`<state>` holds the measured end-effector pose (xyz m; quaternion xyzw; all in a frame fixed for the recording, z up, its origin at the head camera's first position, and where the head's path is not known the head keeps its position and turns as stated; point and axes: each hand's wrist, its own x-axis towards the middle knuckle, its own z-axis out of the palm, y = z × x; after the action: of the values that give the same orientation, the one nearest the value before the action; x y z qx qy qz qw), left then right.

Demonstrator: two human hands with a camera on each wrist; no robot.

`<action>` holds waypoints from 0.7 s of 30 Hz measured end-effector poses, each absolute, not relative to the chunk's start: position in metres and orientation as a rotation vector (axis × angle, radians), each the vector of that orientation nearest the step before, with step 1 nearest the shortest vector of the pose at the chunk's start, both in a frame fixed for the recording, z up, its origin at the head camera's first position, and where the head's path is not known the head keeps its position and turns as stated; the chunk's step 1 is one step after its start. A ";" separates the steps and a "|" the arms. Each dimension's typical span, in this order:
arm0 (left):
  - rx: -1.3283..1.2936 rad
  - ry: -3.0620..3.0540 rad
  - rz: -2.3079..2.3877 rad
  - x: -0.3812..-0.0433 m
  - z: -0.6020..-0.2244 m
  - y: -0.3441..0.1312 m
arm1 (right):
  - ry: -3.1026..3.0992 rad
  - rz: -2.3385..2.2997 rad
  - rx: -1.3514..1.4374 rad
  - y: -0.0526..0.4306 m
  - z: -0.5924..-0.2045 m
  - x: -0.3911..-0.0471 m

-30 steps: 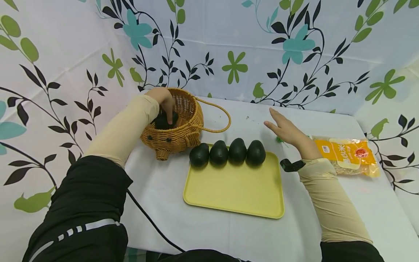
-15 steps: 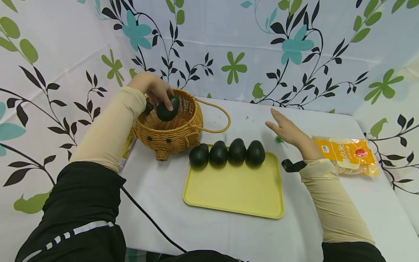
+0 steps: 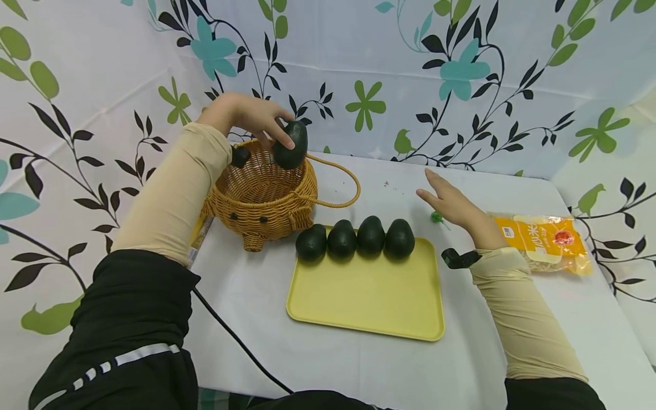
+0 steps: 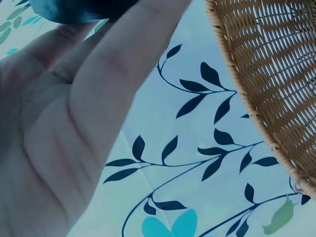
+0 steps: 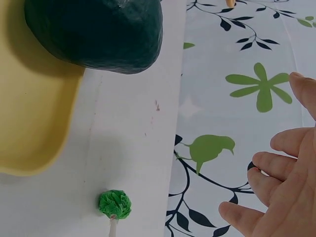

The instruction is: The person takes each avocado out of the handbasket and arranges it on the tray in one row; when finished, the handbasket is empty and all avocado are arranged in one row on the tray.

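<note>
My left hand (image 3: 255, 118) grips a dark green avocado (image 3: 292, 145) by its side, above the back right rim of a wicker basket (image 3: 261, 219). In the left wrist view the avocado (image 4: 81, 9) shows only at the top edge, against the fingers. Several more avocados (image 3: 341, 240) lie in a row along the far edge of a yellow tray (image 3: 364, 296). My right hand (image 3: 453, 202) hovers with straight, spread fingers to the right of the tray and holds nothing. Close by lies a green-wrapped lollipop (image 5: 115, 204) on the white table.
An orange-and-clear food packet (image 3: 548, 242) lies right of my right wrist. The basket's looped handle (image 3: 353, 185) sticks out to the right. Part of a yellow package (image 3: 199, 236) shows left of the basket. A black cable (image 3: 241, 341) crosses the table's front left. Patterned cloth hangs behind.
My left hand has lifted the avocado out of the basket and carried it up and to the right. The right hand has stayed almost still.
</note>
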<state>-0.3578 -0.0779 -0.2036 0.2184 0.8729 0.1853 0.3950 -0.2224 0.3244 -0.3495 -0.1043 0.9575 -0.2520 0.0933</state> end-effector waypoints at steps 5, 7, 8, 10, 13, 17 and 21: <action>0.573 2.205 0.460 -0.356 -0.202 -0.071 | 2.846 -0.750 -0.311 0.326 -0.349 -0.221; 0.575 2.199 0.455 -0.356 -0.202 -0.068 | 2.848 -0.754 -0.311 0.326 -0.350 -0.221; 0.574 2.196 0.450 -0.356 -0.201 -0.066 | 2.848 -0.758 -0.314 0.327 -0.350 -0.221; 0.575 2.189 0.443 -0.356 -0.201 -0.062 | 2.849 -0.765 -0.316 0.327 -0.351 -0.221; 0.587 2.181 0.437 -0.355 -0.200 -0.055 | 2.847 -0.769 -0.315 0.328 -0.350 -0.220; 0.612 2.166 0.447 -0.354 -0.198 -0.047 | 2.845 -0.761 -0.310 0.328 -0.349 -0.220; 0.623 2.150 0.452 -0.352 -0.196 -0.035 | 2.849 -0.754 -0.303 0.329 -0.349 -0.220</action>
<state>-0.3520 -0.0348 -0.1959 0.2481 0.8561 0.1801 0.4160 -0.2204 0.3288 -0.3495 -0.1017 0.9578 -0.2536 0.0895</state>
